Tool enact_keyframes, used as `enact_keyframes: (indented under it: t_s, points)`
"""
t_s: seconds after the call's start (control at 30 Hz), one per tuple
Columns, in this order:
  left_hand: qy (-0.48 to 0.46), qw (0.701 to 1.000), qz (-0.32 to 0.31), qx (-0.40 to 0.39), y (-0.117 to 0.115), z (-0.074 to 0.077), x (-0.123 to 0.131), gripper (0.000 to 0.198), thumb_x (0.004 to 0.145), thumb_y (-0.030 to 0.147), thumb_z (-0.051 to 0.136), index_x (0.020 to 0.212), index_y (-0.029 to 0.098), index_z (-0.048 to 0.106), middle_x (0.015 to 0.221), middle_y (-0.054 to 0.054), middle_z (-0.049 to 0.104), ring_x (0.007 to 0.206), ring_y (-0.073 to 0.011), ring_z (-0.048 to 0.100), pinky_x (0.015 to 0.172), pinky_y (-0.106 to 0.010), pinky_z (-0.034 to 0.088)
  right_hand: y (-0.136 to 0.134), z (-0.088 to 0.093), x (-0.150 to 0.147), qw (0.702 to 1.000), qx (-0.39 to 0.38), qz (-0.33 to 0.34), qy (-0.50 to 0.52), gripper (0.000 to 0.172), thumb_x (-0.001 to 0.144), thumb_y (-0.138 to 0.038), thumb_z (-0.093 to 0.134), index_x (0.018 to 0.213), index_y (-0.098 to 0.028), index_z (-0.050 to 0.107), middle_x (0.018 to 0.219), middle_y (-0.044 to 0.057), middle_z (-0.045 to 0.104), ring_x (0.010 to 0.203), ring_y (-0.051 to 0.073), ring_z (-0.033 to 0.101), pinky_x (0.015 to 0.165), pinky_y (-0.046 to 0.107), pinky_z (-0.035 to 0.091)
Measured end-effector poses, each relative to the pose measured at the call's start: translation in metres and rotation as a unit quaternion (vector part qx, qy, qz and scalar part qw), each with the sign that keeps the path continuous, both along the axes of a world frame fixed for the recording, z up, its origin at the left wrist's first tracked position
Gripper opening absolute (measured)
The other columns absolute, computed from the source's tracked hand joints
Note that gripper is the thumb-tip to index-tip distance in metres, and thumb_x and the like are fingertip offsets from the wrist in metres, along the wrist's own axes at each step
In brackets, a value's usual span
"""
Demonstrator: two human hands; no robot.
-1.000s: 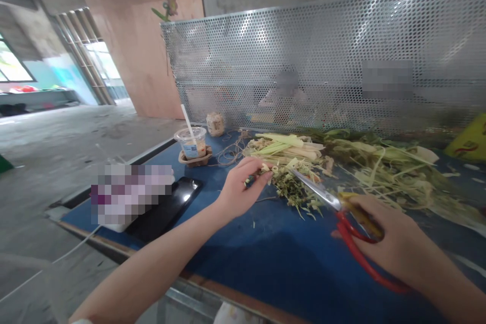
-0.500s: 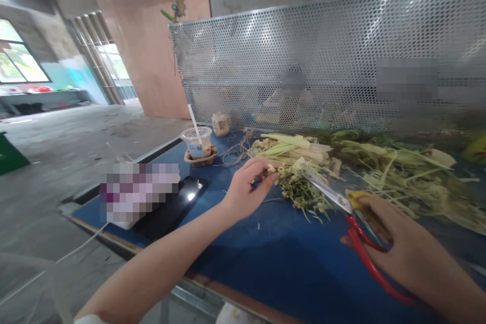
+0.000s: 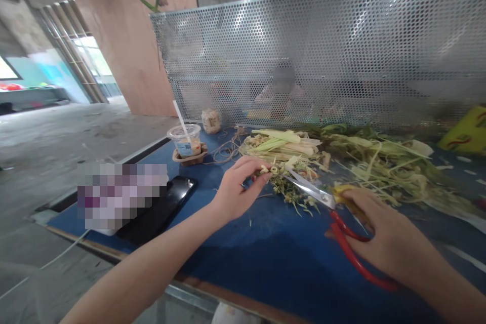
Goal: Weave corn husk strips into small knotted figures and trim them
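My left hand (image 3: 239, 185) pinches a thin pale plant strip (image 3: 269, 169) between thumb and fingertips, above the blue tabletop. My right hand (image 3: 387, 233) grips scissors (image 3: 322, 197) with one red and one yellow handle. The blades are slightly parted and point left, their tips close to the strip's end. Under the blades lies a heap of small green cuttings (image 3: 290, 192). Just behind it is a bundle of pale green, husk-like strips (image 3: 283, 143). Whether the blades touch the strip I cannot tell.
A drink cup with a straw (image 3: 185, 142) sits in a cardboard holder, near loose twine (image 3: 228, 149) and a twine ball (image 3: 211, 121). A black phone-like slab (image 3: 159, 215) lies left. Loose husks (image 3: 379, 162) spread right. A perforated metal screen (image 3: 304, 50) stands behind.
The view has swung right, so everything sits further left. The scissor blades look a little further apart. My left hand keeps its pinch on the strip.
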State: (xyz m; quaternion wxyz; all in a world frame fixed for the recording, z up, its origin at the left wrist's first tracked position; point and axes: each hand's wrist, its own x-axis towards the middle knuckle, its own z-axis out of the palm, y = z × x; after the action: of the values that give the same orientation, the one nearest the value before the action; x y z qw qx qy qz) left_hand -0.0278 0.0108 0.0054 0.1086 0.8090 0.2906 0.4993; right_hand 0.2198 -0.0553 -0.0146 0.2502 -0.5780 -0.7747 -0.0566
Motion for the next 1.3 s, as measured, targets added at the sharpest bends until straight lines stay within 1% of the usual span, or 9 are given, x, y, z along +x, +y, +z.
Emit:
enact_keyframes:
  t_s: [0.1, 0.2, 0.37, 0.5, 0.7, 0.77, 1.0, 1.17, 1.3]
  points:
    - [0.005, 1.000, -0.006, -0.009, -0.0002, 0.0006, 0.0007, 0.010, 0.080, 0.018, 0.049, 0.084, 0.015, 0.058, 0.084, -0.008, 0.060, 0.079, -0.0142, 0.055, 0.068, -0.027, 0.048, 0.0000, -0.0009, 0.0003, 1.000, 0.002, -0.012, -0.001, 0.031, 0.069, -0.040, 0.052, 0.095, -0.025, 0.045, 0.097, 0.009, 0.061, 0.063, 0.022, 0.063, 0.047, 0.028, 0.046]
    - [0.002, 1.000, -0.004, -0.026, -0.0015, 0.0015, 0.0018, 0.011, 0.080, 0.019, 0.049, 0.084, 0.015, 0.058, 0.082, -0.007, 0.059, 0.076, -0.0134, 0.055, 0.065, -0.025, 0.047, 0.0002, 0.0004, 0.0003, 1.000, 0.001, -0.003, -0.020, 0.032, 0.068, -0.043, 0.054, 0.093, -0.024, 0.047, 0.094, 0.009, 0.062, 0.065, 0.023, 0.063, 0.049, 0.029, 0.047]
    - [-0.024, 0.999, 0.009, -0.042, -0.0034, 0.0009, 0.0036, 0.011, 0.080, 0.019, 0.049, 0.086, 0.016, 0.058, 0.082, -0.005, 0.058, 0.071, -0.0109, 0.054, 0.061, -0.022, 0.046, 0.0018, -0.0001, 0.0025, 0.998, 0.040, -0.018, -0.041, 0.034, 0.070, -0.045, 0.052, 0.094, -0.021, 0.049, 0.099, 0.012, 0.062, 0.065, 0.023, 0.064, 0.048, 0.029, 0.047]
    - [-0.032, 0.998, 0.010, -0.050, -0.0035, -0.0003, 0.0044, 0.010, 0.079, 0.021, 0.050, 0.084, 0.016, 0.058, 0.083, -0.005, 0.059, 0.069, -0.0108, 0.054, 0.061, -0.021, 0.046, 0.0050, -0.0033, 0.0076, 0.998, 0.025, 0.004, -0.065, 0.033, 0.067, -0.042, 0.055, 0.093, -0.022, 0.053, 0.095, 0.009, 0.064, 0.065, 0.023, 0.064, 0.046, 0.027, 0.047]
    - [-0.126, 0.978, -0.016, -0.165, -0.0015, -0.0013, 0.0065, 0.016, 0.079, 0.030, 0.050, 0.083, 0.015, 0.055, 0.072, -0.003, 0.057, 0.064, -0.0107, 0.054, 0.055, -0.020, 0.046, 0.0042, -0.0023, 0.0074, 0.998, 0.036, 0.009, -0.044, 0.035, 0.068, -0.045, 0.053, 0.093, -0.020, 0.055, 0.094, 0.009, 0.064, 0.058, 0.019, 0.063, 0.042, 0.026, 0.046]
    - [-0.145, 0.973, -0.023, -0.180, -0.0008, -0.0015, 0.0068, 0.017, 0.078, 0.032, 0.051, 0.082, 0.015, 0.054, 0.067, -0.002, 0.056, 0.061, -0.0103, 0.054, 0.054, -0.020, 0.047, 0.0036, -0.0019, 0.0065, 0.999, 0.028, 0.013, -0.043, 0.035, 0.069, -0.044, 0.054, 0.093, -0.020, 0.054, 0.094, 0.009, 0.064, 0.060, 0.020, 0.063, 0.045, 0.027, 0.047]
    - [-0.093, 0.988, 0.000, -0.123, -0.0019, -0.0015, 0.0042, 0.012, 0.079, 0.024, 0.050, 0.087, 0.017, 0.056, 0.080, -0.005, 0.060, 0.078, -0.0145, 0.058, 0.059, -0.022, 0.048, 0.0034, -0.0026, 0.0058, 1.000, 0.001, 0.020, -0.022, 0.034, 0.069, -0.041, 0.055, 0.096, -0.021, 0.051, 0.092, 0.007, 0.065, 0.065, 0.021, 0.063, 0.048, 0.027, 0.048]
    - [-0.060, 0.994, 0.015, -0.088, -0.0020, -0.0019, 0.0032, 0.012, 0.081, 0.022, 0.049, 0.088, 0.018, 0.057, 0.087, -0.005, 0.061, 0.081, -0.0145, 0.058, 0.063, -0.022, 0.048, 0.0038, -0.0036, 0.0061, 0.999, 0.008, 0.025, -0.020, 0.034, 0.069, -0.041, 0.055, 0.096, -0.021, 0.050, 0.094, 0.009, 0.064, 0.070, 0.021, 0.064, 0.051, 0.026, 0.048]
    - [-0.044, 0.997, 0.002, -0.059, -0.0004, -0.0025, 0.0022, 0.013, 0.081, 0.019, 0.049, 0.091, 0.019, 0.057, 0.090, -0.005, 0.061, 0.083, -0.0139, 0.058, 0.069, -0.024, 0.048, 0.0037, -0.0028, 0.0052, 1.000, 0.005, 0.018, -0.013, 0.035, 0.069, -0.044, 0.054, 0.095, -0.021, 0.052, 0.093, 0.008, 0.065, 0.067, 0.021, 0.064, 0.050, 0.026, 0.048]
